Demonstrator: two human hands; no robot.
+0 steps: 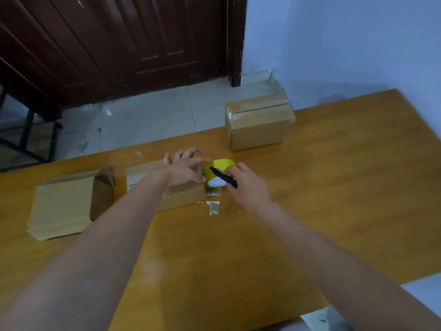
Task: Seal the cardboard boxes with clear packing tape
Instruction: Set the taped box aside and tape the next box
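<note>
A flat cardboard box (pixel 183 197) lies in the middle of the wooden table (pixel 334 199). My left hand (pixel 188 168) presses flat on its top, fingers spread. A yellowish roll of packing tape (pixel 216 170) stands on edge against the box's right end. My right hand (pixel 248 185) rests beside the roll and holds a black cutter (pixel 223 177) whose tip points across the roll's face. A taped box (pixel 259 123) stands at the table's far edge. Another box (pixel 64 206) lies at the left.
Scraps of tape (pixel 213 206) stick to the table just in front of the middle box. Beyond the table are a tiled floor (pixel 155 115), a dark wooden door (pixel 119 44) and a pale wall (pixel 346 39). A dark metal frame (pixel 28 134) stands at far left.
</note>
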